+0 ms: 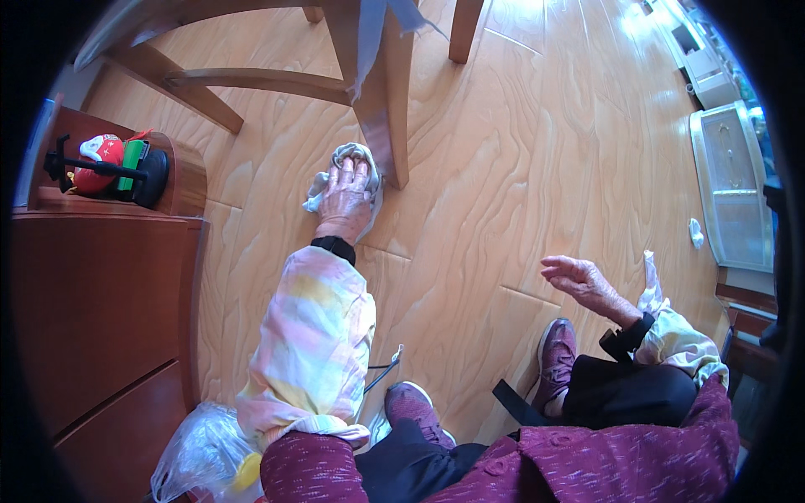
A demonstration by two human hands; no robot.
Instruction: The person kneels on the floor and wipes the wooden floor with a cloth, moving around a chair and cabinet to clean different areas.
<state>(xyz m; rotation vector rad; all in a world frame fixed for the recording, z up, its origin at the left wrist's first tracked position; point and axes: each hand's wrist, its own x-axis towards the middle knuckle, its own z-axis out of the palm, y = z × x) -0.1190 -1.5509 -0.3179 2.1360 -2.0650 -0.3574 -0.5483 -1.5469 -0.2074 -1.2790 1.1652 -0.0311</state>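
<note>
My left hand [345, 199] presses down on a crumpled whitish cloth [369, 220], its fingers curved over the bunched fabric. The cloth rests on the wooden floor [495, 210] right beside the foot of a wooden chair leg [394, 126]. My right hand [584, 283] hangs in the air above my right knee side, fingers stretched and holding nothing. Black bands circle both wrists, and light patterned sleeve covers [314, 327] reach over both forearms.
On the left stands a reddish-brown cabinet [101, 293] with a red and white figurine [102, 155] and a black stand [151, 178]. A clear plastic bag [205, 448] sits below it. A pale drawer unit [734, 189] stands at right. A dark cable [384, 371] lies near my left shoe [415, 411].
</note>
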